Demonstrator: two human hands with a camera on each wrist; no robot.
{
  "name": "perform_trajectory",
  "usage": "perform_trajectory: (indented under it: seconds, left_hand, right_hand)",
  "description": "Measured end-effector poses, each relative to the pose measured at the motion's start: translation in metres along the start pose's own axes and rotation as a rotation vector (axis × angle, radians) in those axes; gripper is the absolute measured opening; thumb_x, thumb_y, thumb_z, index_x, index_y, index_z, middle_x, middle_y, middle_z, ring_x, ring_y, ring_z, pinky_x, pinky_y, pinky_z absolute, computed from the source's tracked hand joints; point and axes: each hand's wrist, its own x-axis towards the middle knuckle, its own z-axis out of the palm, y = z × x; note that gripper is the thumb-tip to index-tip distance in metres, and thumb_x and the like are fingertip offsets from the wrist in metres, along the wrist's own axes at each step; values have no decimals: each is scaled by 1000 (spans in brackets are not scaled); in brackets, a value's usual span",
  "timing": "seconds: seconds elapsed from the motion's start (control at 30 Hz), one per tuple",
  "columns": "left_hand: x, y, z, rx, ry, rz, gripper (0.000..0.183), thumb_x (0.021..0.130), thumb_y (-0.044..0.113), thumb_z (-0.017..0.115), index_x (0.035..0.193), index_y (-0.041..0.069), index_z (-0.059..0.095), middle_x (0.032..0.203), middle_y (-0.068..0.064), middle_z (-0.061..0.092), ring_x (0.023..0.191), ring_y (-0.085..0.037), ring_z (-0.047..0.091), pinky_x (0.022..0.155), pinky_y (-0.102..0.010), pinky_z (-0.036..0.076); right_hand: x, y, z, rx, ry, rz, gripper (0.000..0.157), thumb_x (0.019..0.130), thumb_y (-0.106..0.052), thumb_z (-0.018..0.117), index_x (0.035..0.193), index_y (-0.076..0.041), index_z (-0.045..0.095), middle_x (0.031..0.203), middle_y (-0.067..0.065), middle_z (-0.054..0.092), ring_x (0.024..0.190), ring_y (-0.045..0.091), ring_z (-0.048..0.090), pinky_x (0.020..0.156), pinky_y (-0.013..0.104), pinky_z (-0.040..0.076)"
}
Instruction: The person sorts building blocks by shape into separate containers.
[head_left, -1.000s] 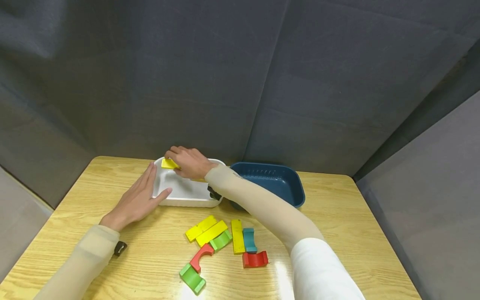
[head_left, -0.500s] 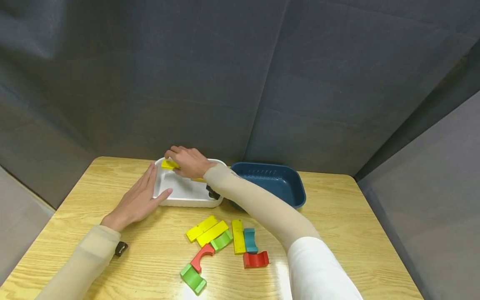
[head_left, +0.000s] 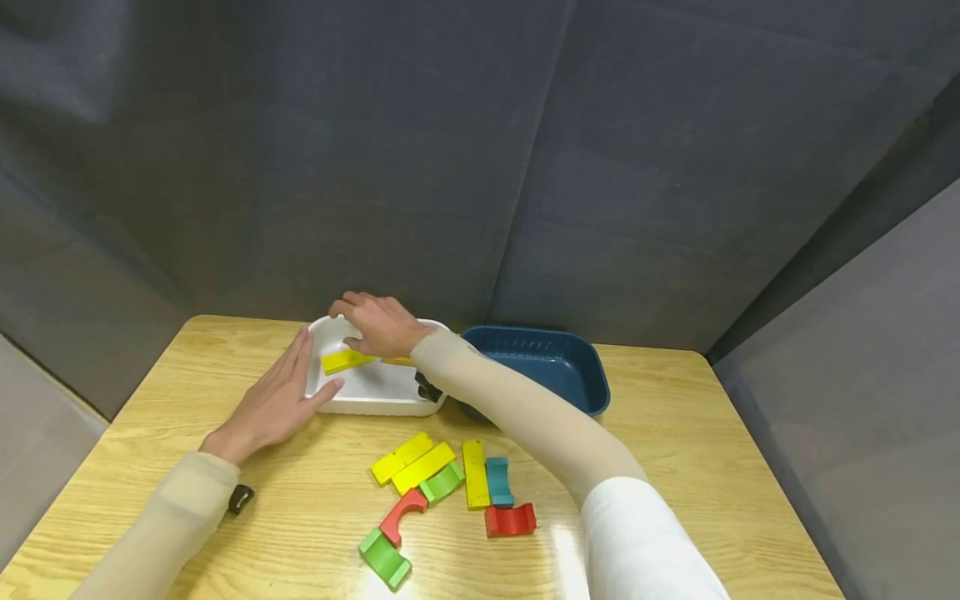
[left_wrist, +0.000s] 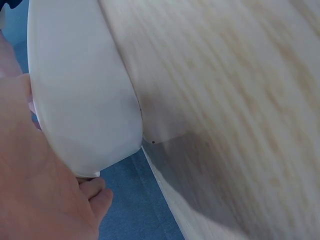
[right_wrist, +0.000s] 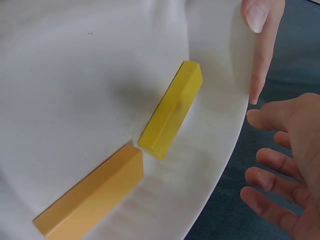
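In the head view my left hand (head_left: 270, 400) lies with straight fingers against the left side of a white plastic basin (head_left: 375, 407), its thumb near the front rim. My right hand (head_left: 384, 325) hovers over the basin's back part, fingers loose and holding nothing. A yellow rectangular block (head_left: 345, 361) lies on the basin floor below it. Beside that block is an orange-yellow block (right_wrist: 95, 192), mostly behind my right wrist in the head view. The right wrist view shows the right fingers (right_wrist: 272, 170) spread outside the rim, apart from the yellow block.
A dark blue basin (head_left: 604, 392) stands right of the white one, partly behind my right forearm. On the wooden table (head_left: 675, 467) in front lie yellow blocks (head_left: 423, 467), green arched blocks (head_left: 386, 558), red arched blocks (head_left: 512, 521) and a teal one (head_left: 498, 481). Grey cloth (head_left: 420, 167) hangs behind.
My right hand has let go of the yellow block, which now lies lower on the white basin's floor, nearer the front. Both hands have otherwise stayed nearly in place.
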Motion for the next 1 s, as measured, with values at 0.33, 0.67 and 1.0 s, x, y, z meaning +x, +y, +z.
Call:
perform_trajectory:
  seconds: [0.33,0.67,1.0]
  left_hand:
    - [0,-2,2,1,-2,10,105,107,70,42,170,1,-7,179,-12,-16,165,-44,6,126,-69,20]
    - [1,-3,0,5,-2,8,106,107,70,42,170,0,-6,179,-16,-13,164,-44,7,127,-68,20]
    - [0,-2,0,10,3,-10,107,106,71,43,170,0,-6,179,-15,-13,164,-46,9,126,-70,20]
  right_hand:
    - [-7,-4,-6,-27,10,-26,48,103,-31,75,146,-16,62,138,1,63,115,14,65,91,26,58]
    - [-25,-7,-12,11,20,-42,48,101,-27,77,145,-14,63,136,3,65,110,14,66,91,24,59]
    - [-45,-11,-13,37,20,-42,50,100,-28,78,146,-16,64,137,3,66,108,13,65,91,22,58]
